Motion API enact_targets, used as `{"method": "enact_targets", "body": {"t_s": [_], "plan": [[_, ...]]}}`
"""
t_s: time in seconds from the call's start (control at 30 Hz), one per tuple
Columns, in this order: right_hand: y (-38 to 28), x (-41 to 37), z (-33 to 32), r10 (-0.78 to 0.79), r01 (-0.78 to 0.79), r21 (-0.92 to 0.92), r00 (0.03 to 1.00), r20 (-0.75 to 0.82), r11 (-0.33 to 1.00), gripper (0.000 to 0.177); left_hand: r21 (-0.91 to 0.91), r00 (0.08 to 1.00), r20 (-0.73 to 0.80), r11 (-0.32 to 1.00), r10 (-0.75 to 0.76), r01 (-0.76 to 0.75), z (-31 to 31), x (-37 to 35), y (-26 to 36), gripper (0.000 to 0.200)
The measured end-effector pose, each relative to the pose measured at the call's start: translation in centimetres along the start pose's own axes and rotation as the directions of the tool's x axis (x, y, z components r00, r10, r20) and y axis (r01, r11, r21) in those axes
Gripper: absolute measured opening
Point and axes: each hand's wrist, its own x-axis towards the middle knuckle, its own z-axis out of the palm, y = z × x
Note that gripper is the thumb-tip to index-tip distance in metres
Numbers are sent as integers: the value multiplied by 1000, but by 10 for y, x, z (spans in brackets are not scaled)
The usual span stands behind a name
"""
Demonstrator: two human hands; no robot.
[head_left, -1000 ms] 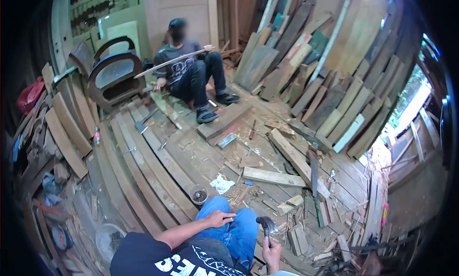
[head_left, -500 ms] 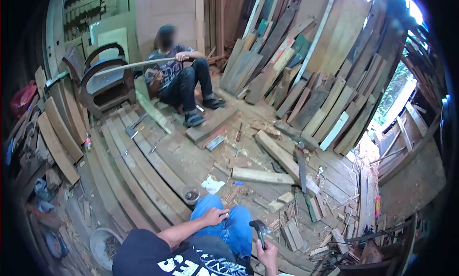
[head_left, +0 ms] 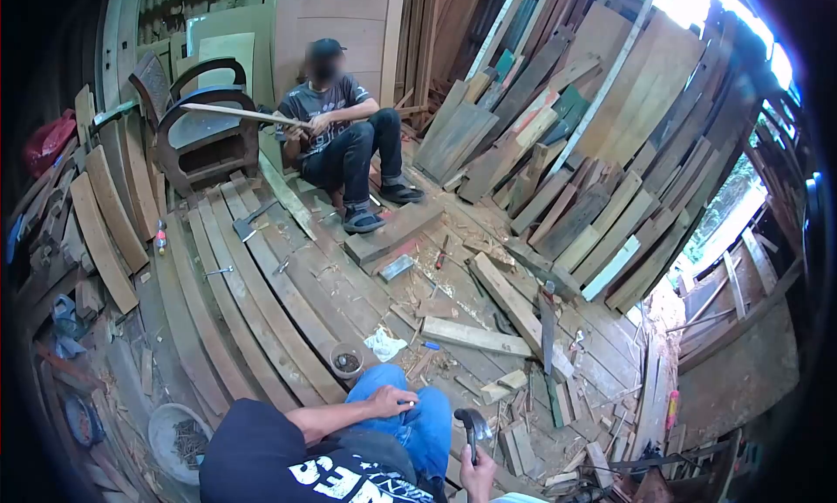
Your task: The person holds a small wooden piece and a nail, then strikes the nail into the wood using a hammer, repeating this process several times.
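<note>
My left hand (head_left: 394,402) rests on my jeans at the knee with its fingers curled. A tiny pale thing shows at the fingertips, too small to name. My right hand (head_left: 477,477), low at the right of my body, is closed around the grip of a short hand tool (head_left: 475,426). The tool points up, with a dark curved part on top and a shiny metal piece; its exact kind I cannot make out. A cup of small dark bits (head_left: 347,361) stands just past my knee, beside a crumpled white cloth (head_left: 384,344).
Across the floor a seated person (head_left: 336,137) holds a long wooden strip (head_left: 240,113) beside a wooden chair (head_left: 199,150). Long curved boards (head_left: 253,285) lie at left, with a hammer (head_left: 248,224). A bucket of nails (head_left: 179,442) stands lower left. Planks (head_left: 532,154) lean at right; beams and scraps litter the floor.
The other person's wooden strip has shifted, and their hands now sit closer together on it. My view has tilted slightly. My hands stay nearly in place, the tool still in the right.
</note>
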Motion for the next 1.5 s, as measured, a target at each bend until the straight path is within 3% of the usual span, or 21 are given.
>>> {"method": "enact_targets", "body": {"t_s": [0.03,0.17,0.27,0.37,0.4,0.47,0.53,0.67,0.7,0.73,0.77,0.8,0.83,0.87,0.9,0.93,1.03,1.13,1.3,1.37,1.5], "plan": [[5,3,6,6,-5,19,1000,-14,1000,35,-79,998,-20,995,62,-63,-4,3,-2,25],[14,19,24,-122,123,30,991,-48,992,40,-96,1000,-6,995,16,-16,-5,2,-7,19],[7,31,38,83,-82,68,997,-2,994,42,-153,999,-32,988,-16,11,-2,-7,-8,19],[20,49,47,162,-159,-41,985,67,986,47,-162,997,-74,987,5,-17,-6,5,-8,21],[16,54,47,134,-149,96,979,153,984,37,-160,996,-93,987,12,-27,-4,4,-11,21],[1,65,48,148,-153,26,979,138,988,40,-156,992,-126,987,28,-47,-3,11,-10,20],[3,89,55,195,-191,-44,971,142,981,46,-191,992,-37,975,-124,115,-7,11,0,19],[59,104,82,106,-28,-345,972,210,938,54,-249,989,-39,960,-139,125,-10,22,0,21],[24,110,69,166,-88,-285,950,264,955,58,-254,986,44,953,-163,168,-11,26,-6,21],[25,114,70,297,-162,-390,901,316,907,56,-305,952,115,902,-285,307,-19,34,5,21],[22,117,70,292,-150,-370,885,363,917,60,-263,954,140,919,-264,293,-14,35,-7,20],[6,124,67,214,-146,-205,906,365,968,56,-238,980,124,953,-158,185,-10,38,-20,22],[11,128,70,290,-218,-212,864,411,953,53,-316,906,175,849,-386,423,-10,45,-13,23],[25,128,77,283,-197,-239,864,417,951,53,-337,911,159,847,-380,412,-10,49,-13,23],[30,132,79,321,-230,-248,836,445,941,52,-487,846,240,695,-477,529,-8,56,-13,23],[33,134,82,339,-246,-260,843,417,934,50,-367,910,148,833,-387,414,-4,61,-18,21],[36,131,84,308,-254,-197,892,330,947,48,-418,889,130,788,-439,451,-10,66,-8,25],[47,130,85,394,-354,-176,860,325,918,50,-509,913,109,767,-394,391,-10,63,-14,29],[52,134,90,389,-383,-81,869,305,920,51,-323,900,163,840,-404,436,-6,63,-20,35],[41,133,90,397,-392,-78,869,296,916,49,-349,885,159,814,-437,464,-6,62,-17,35],[41,134,92,353,-347,-75,883,309,935,44,-308,928,40,879,-371,365,-8,63,-16,33]]}}
